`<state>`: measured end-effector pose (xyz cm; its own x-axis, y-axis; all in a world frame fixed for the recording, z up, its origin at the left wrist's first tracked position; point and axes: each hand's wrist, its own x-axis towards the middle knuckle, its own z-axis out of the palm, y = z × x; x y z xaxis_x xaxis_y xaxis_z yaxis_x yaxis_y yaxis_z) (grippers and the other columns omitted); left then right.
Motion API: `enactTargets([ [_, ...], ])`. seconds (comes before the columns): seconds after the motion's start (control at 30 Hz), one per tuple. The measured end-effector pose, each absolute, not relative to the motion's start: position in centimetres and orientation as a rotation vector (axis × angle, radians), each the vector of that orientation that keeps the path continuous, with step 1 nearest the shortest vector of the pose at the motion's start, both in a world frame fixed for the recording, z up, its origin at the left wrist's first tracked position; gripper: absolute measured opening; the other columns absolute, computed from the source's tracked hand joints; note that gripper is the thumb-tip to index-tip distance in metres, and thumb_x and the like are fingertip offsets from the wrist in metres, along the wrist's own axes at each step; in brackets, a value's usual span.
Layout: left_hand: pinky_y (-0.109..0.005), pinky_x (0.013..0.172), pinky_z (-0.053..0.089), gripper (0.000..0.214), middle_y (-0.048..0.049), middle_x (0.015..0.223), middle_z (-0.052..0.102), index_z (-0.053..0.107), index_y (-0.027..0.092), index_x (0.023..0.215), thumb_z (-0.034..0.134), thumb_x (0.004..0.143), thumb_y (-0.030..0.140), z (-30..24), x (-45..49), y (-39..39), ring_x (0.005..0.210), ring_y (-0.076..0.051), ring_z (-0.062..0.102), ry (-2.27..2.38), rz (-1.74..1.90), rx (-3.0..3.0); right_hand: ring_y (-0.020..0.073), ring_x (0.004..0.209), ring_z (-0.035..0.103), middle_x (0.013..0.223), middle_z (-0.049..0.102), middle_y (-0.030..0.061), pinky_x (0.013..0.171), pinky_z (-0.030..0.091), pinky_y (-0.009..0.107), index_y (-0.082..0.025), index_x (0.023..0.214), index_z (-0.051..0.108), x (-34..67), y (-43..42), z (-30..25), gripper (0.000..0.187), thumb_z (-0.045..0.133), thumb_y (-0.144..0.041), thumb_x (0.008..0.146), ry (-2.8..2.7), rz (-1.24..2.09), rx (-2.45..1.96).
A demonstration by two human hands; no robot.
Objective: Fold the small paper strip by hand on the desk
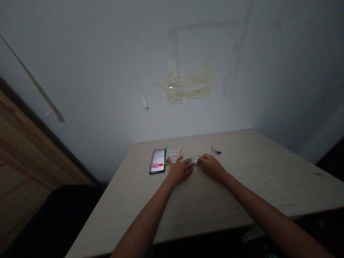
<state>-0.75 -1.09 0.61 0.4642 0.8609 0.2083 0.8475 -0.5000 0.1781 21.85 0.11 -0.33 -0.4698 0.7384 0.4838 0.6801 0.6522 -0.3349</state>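
Observation:
My left hand (179, 172) lies on the table with its fingers spread, resting across the left part of a small printed strip of paper or card (194, 160). At the strip's right end my right hand (212, 167) has its fingers closed on the edge; the fingertips are partly hidden. Just behind my left hand lies a green-edged printed card or booklet (174, 152), its near part covered by my fingers. The print on both is too small to read.
A phone (160, 161) with a lit screen lies left of the printed card. A small crumpled wrapper (216, 149) is behind my right hand. The pale wooden table (242, 154) meets a wall (107, 89) with old tape (182, 87). A dark object (67, 211) stands at the left.

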Motion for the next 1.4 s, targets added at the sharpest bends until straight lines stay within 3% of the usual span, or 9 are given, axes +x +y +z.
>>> enactTargets([
  [0.57,-0.084,0.097,-0.011,0.035,0.0083,0.143,0.053,0.052,0.054,0.128,0.041,0.095,0.052,0.75,-0.82,-1.06,0.142,-0.036,0.027,1.511,0.427,2.637,0.0242,0.096,0.057,0.098,0.066,0.0109,0.086,0.041,0.035,-0.021,0.103,0.064,21.59,0.92,-0.22,0.018,0.048,-0.021,0.094,-2.164,-0.173,-1.499],
  [0.8,-0.084,0.097,-0.012,0.034,0.0099,0.142,0.053,0.051,0.055,0.128,0.042,0.095,0.051,0.55,-0.79,-1.16,0.142,-0.035,0.028,1.518,0.463,2.634,0.0249,0.105,0.054,0.103,0.069,0.0092,0.091,0.04,0.038,-0.024,0.114,0.066,21.6,1.01,-0.54,0.026,0.049,-0.02,0.094,-2.283,-0.134,-1.345],
  [1.03,-0.082,0.103,-0.003,0.035,0.0059,0.139,0.057,0.055,0.049,0.128,0.047,0.094,0.048,0.83,-0.72,-1.42,0.141,-0.034,0.031,1.584,0.448,2.624,0.0246,0.105,0.054,0.108,0.065,0.0102,0.09,0.041,0.039,-0.027,0.117,0.067,21.75,1.0,-0.97,0.028,0.054,-0.027,0.093,-2.366,-0.2,-1.279],
  [1.2,-0.076,0.109,-0.002,0.03,0.0027,0.13,0.064,0.066,0.044,0.118,0.057,0.09,0.045,0.74,-0.91,-1.24,0.135,-0.032,0.04,1.62,0.561,2.583,0.0241,0.105,0.053,0.109,0.064,0.0108,0.091,0.042,0.038,-0.025,0.117,0.067,21.61,0.69,-0.91,0.028,0.056,-0.031,0.092,-2.367,-0.186,-1.278],
  [1.4,-0.076,0.108,-0.008,0.027,0.0047,0.126,0.067,0.067,0.045,0.115,0.056,0.09,0.046,0.6,-1.13,-0.93,0.134,-0.031,0.041,1.567,0.596,2.591,0.0242,0.111,0.053,0.116,0.063,0.0124,0.095,0.044,0.04,-0.019,0.115,0.067,21.24,0.42,-0.89,0.027,0.052,-0.026,0.093,-2.372,-0.126,-1.189],
])
